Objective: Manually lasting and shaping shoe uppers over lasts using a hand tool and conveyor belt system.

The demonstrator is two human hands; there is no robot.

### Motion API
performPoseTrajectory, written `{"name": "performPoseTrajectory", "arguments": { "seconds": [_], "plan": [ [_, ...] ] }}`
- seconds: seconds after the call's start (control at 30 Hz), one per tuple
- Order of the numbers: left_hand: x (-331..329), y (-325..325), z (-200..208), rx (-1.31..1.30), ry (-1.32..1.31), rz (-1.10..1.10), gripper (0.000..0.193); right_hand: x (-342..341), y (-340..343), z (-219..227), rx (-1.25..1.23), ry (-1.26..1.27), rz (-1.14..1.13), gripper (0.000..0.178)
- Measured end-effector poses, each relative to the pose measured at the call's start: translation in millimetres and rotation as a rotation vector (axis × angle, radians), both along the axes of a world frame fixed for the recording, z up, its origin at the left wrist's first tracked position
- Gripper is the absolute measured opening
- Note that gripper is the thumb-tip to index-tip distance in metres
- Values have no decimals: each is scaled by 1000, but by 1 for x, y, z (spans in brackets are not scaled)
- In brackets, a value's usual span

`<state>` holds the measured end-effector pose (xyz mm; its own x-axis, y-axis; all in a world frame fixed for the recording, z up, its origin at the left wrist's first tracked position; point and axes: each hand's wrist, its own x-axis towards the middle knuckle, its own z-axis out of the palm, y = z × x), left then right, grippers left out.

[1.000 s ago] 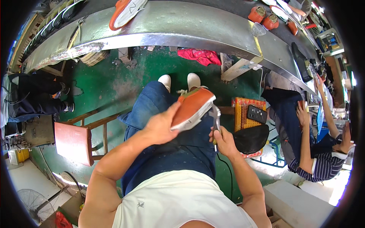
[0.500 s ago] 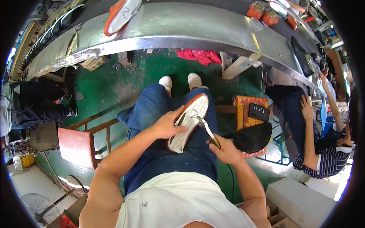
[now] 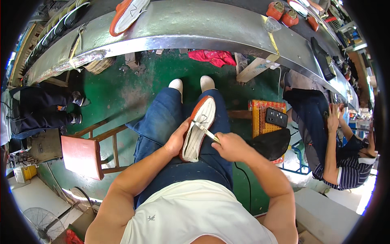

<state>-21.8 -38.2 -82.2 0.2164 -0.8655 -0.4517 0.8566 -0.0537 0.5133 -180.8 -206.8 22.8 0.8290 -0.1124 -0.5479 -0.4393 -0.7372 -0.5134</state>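
Observation:
An orange-rimmed shoe (image 3: 198, 138) lies sole up across my thighs, toe pointing away. Its pale underside carries lengthwise lines and a loop of dark thread near the toe half. My left hand (image 3: 178, 138) grips the shoe's left edge, fingers partly hidden beneath it. In my right hand (image 3: 230, 145) is a hand tool with a bright metal shank (image 3: 206, 131); its tip meets the sole near the left edge, and the grip is mostly covered by my fingers. A black cord (image 3: 248, 185) hangs below that hand; whether it joins the tool is unclear.
Ahead runs a metal-topped bench (image 3: 178, 25) with an upturned orange shoe (image 3: 126, 17) and a clear cup (image 3: 272, 24). At left stands a wooden stool (image 3: 82, 156). A phone (image 3: 276, 118) and a black cloth item (image 3: 271, 144) rest at right, near a seated co-worker (image 3: 345, 171).
The tool's tip has moved left across the sole, and my right hand has shifted up and left. My left thumb has left the sole's face. The shoe stands slightly more upright.

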Motion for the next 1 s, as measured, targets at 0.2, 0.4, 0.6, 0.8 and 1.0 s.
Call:
{"name": "performPoseTrajectory", "arguments": {
  "seconds": [0.2, 0.4, 0.6, 0.8, 1.0],
  "plan": [
    [14, -12, -7, 34, -306, -127, 74, -17, 48, -45, 222, -196, -532, 35],
    [2, -13, -17, 131, -467, -52, 71, -12, 9, -23, -139, -367, -249, 36],
    [1, -18, 7, 165, -1136, -118, 64, -12, 11, -50, 628, -51, -700, 23],
    [15, -26, 37, 167, -1513, -419, 54, -35, -8, -67, 1420, 44, -841, 29],
    [16, -27, 30, 166, -1734, -483, 54, -32, -16, -48, 981, -6, -863, 44]
  ]
}}
